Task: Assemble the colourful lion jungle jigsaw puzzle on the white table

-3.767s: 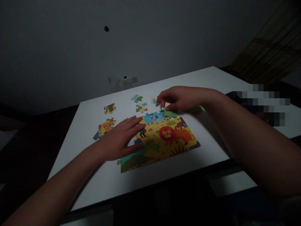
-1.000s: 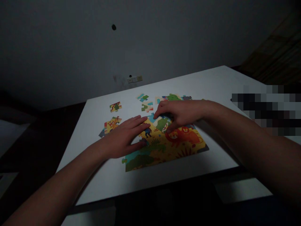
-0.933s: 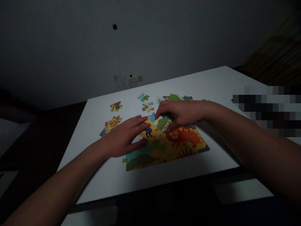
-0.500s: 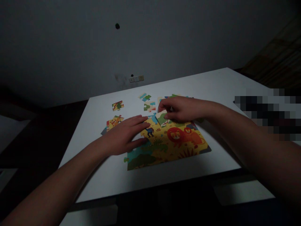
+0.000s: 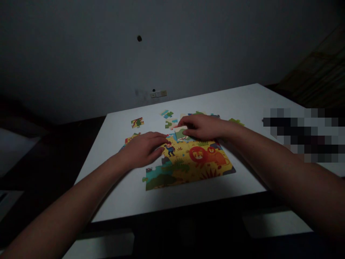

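Note:
A partly joined jigsaw puzzle (image 5: 185,162) lies on the white table, showing lions, a small figure in blue and green plants on yellow. My right hand (image 5: 201,126) pinches a green and white puzzle piece (image 5: 181,133) at the puzzle's far edge; the piece overlaps the top row, and whether it sits flush I cannot tell. At the puzzle's left side rests my left hand (image 5: 147,147), fingers stretched out, the tips touching or just over the edge near the blue figure. Part of a yellow piece pile (image 5: 132,137) shows behind that hand.
Loose pieces lie beyond the puzzle: a tree piece (image 5: 137,122), a blue-green piece (image 5: 166,114), a pale piece (image 5: 169,124) and a green one (image 5: 236,122). More are partly hidden behind my right hand. The table (image 5: 118,208) stands near a wall with a socket (image 5: 158,94).
My right hand has brought the piece slightly left and laid it flatter against the puzzle's far edge. My left hand has drawn back a little to the left. The view has shifted slightly.

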Demonstrator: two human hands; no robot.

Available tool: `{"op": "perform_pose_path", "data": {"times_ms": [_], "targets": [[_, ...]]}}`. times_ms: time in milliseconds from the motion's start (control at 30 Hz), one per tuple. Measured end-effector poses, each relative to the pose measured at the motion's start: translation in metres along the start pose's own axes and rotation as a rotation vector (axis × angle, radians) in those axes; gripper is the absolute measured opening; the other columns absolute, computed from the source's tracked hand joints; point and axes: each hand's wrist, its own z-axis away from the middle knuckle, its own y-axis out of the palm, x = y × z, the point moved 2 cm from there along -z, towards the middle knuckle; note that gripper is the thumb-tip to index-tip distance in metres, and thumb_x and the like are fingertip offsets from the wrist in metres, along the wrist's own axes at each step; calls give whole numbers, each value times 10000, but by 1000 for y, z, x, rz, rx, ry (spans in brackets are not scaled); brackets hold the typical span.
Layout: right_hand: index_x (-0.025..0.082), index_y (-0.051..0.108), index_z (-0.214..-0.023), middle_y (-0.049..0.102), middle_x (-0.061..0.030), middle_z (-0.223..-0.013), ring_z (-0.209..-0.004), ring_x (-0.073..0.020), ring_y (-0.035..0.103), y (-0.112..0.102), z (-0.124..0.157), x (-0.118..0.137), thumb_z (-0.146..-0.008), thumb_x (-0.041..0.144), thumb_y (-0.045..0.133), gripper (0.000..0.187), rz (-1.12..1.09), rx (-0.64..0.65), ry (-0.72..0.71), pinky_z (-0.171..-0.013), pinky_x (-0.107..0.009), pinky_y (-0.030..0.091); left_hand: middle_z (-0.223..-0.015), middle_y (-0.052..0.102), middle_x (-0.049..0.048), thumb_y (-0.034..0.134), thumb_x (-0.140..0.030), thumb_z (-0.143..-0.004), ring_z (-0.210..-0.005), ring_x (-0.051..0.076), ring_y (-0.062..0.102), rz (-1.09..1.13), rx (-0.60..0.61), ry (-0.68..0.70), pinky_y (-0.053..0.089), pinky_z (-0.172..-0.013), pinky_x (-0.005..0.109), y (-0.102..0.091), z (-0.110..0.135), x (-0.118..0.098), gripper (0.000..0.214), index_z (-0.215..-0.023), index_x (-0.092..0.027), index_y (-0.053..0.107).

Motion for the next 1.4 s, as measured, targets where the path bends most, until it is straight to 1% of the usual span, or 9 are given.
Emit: {"op": "perform_pose_path", "data": {"times_ms": [133, 267, 367, 433, 600, 767, 967, 1167, 1400], "targets": [[207, 814, -1268, 844, -106, -1090, -948, -281, 754, 6, -5, 1, -994, 359, 783, 314, -106, -79, 35, -856, -383, 554, -1485, 804, 147, 572, -406, -1123, -1318, 333, 783, 132, -54, -175, 616, -1153, 546, -12, -8, 8, 457, -1510, -228, 735], [221, 788, -1143, 808, -63, -970, -875, -244, 721, 18, -10, 4, -973, 390, 806, 240, -296, -134, 25, -795, -356, 542, -1527, 767, 178, 692, -494, -1069, -1250, 294, 789, 364, -146, -269, 636, -1085, 471, -13, -19, 4, 548, -1539, -212, 684], [224, 778, -1176, 806, -46, -921, -854, -240, 714, 26, -13, 7, -1031, 428, 744, 253, -363, -135, -31, -805, -362, 543, -1202, 845, 136, 755, -463, -1023, -988, 237, 788, 493, -124, -305, 638, -899, 395, -3, -27, -1, 563, -1510, -186, 691], [226, 785, -1164, 816, -57, -940, -867, -249, 722, 27, -13, 9, -1093, 449, 660, 265, -352, -122, -61, -821, -378, 551, -1004, 821, 89, 726, -416, -1029, -843, 202, 731, 529, -98, -313, 589, -778, 351, 0, -27, 3, 452, -1409, -171, 739], [255, 798, -1153, 852, -107, -1185, -1051, -290, 770, 17, -7, 6, -1168, 450, 511, 347, -195, -147, -59, -959, -433, 579, -767, 670, 2, 766, -372, -951, -677, 148, 579, 501, -28, -362, 449, -640, 290, -14, 0, 33, 335, -1199, -146, 787], [277, 844, -1289, 862, -133, -1268, -1104, -357, 785, 14, -5, 1, -1149, 492, 564, 380, 52, -98, -73, -998, -506, 571, -754, 657, -16, 772, -358, -904, -639, 150, 561, 443, 38, -443, 430, -634, 298, -23, 17, 44, 551, -1409, -136, 782], [242, 863, -1274, 873, -140, -1248, -1100, -353, 797, 19, -4, 8, -1120, 428, 596, 360, 114, -53, -126, -1003, -511, 575, -814, 712, 18, 801, -419, -891, -711, 186, 608, 333, -12, -453, 450, -706, 337, -20, 9, 40, 488, -1295, -152, 859], [279, 857, -1226, 869, -108, -1185, -1050, -323, 791, 22, -3, 6, -1103, 425, 622, 303, 116, -37, -141, -984, -503, 595, -873, 758, 55, 807, -410, -898, -767, 214, 637, 317, -37, -459, 452, -741, 353, -20, 10, 43, 489, -1299, -137, 868], [280, 851, -1225, 860, -119, -1211, -1083, -343, 787, 15, -2, 12, -1114, 443, 577, 338, 188, -5, -123, -1004, -541, 592, -824, 737, 42, 790, -410, -878, -710, 190, 625, 301, -25, -484, 425, -676, 320, -25, 15, 50, 468, -1249, -137, 876]]}}
